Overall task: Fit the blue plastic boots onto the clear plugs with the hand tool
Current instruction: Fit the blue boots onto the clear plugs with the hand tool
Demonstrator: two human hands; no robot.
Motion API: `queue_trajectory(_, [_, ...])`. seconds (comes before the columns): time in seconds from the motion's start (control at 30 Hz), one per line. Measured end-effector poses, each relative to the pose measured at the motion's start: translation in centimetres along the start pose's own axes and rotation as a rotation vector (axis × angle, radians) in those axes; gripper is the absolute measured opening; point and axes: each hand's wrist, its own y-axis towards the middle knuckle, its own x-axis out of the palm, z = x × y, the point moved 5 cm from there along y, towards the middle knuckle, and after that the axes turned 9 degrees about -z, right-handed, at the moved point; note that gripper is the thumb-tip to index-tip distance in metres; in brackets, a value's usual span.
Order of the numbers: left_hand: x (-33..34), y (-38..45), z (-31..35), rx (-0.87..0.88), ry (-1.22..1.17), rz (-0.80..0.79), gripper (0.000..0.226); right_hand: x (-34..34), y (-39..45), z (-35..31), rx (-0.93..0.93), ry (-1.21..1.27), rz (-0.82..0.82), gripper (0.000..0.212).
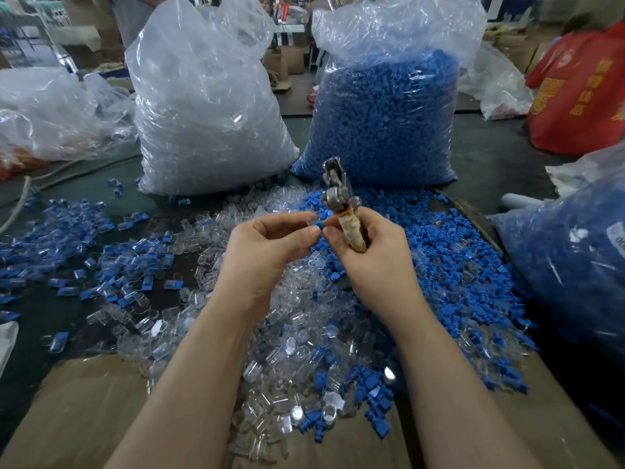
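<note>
My right hand (367,243) grips the hand tool (341,201), a metal head on a tape-wrapped handle, held upright above the table. My left hand (270,243) pinches a clear plug with a small blue boot (319,225) at its fingertips, touching my right thumb just left of the tool's handle. Below both hands lies a heap of loose clear plugs (287,333). Loose blue boots (449,265) are spread to the right of it. Joined blue-and-clear pieces (101,252) are scattered to the left.
A tall bag of clear plugs (206,106) and a tall bag of blue boots (385,116) stand at the back. Another bag of blue pieces (575,265) stands at the right. A red bag (581,93) sits far right. Cardboard (81,411) covers the near edge.
</note>
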Motion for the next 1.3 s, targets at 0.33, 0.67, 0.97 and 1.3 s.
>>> queue_trajectory(0.33, [-0.2, 0.0, 0.1, 0.024, -0.046, 0.047, 0.021, -1.1, -0.1, 1.1, 0.093, -0.080, -0.086, 0.006])
queue_trajectory(0.67, [-0.4, -0.2, 0.9, 0.131, 0.043, 0.067, 0.023, -0.7, -0.1, 1.7, 0.139, -0.210, -0.238, 0.004])
queue_trajectory(0.97, [-0.1, 0.0, 0.1, 0.086, 0.130, 0.037, 0.018, -1.0, -0.2, 1.2, 0.097, -0.049, -0.097, 0.011])
queue_trajectory(1.3, [-0.6, 0.0, 1.1, 0.206, 0.114, 0.061, 0.023, -0.6, -0.2, 1.8, 0.144, -0.190, -0.253, 0.009])
